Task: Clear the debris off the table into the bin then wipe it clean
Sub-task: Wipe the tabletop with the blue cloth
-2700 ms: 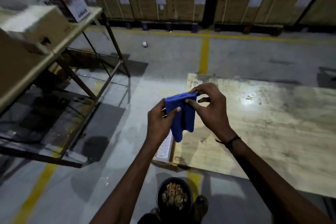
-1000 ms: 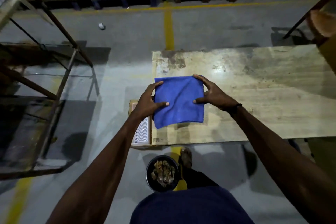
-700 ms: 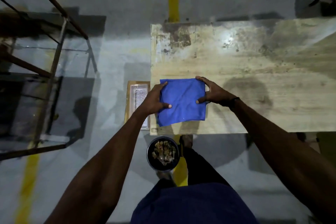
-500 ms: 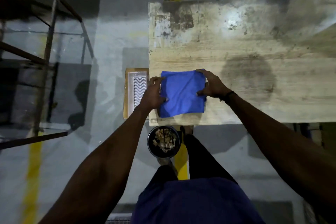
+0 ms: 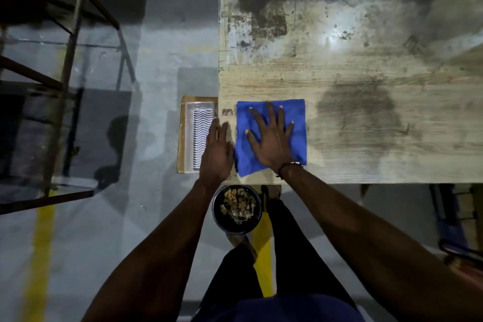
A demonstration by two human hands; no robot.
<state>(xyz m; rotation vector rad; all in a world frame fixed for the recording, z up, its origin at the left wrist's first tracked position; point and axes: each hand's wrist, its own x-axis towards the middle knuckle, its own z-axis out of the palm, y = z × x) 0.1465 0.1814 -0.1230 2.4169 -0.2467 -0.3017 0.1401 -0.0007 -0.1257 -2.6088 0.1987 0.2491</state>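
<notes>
A blue cloth lies spread flat near the front left corner of the stained wooden table. My right hand presses on the cloth with its fingers straight and spread. My left hand rests flat at the table's left edge, just beside the cloth, holding nothing. On the floor below the table's front edge stands a round black bin with brownish debris in it.
A flat box with a white ridged tray sits on the floor against the table's left side. A metal rack frame stands at the far left. Yellow lines run across the grey floor. My legs are beside the bin.
The cloth went from being unfolded in the air to lying flat on the table. Both hands let go of its edges; the right palm now presses on it and the left moved off to its side.
</notes>
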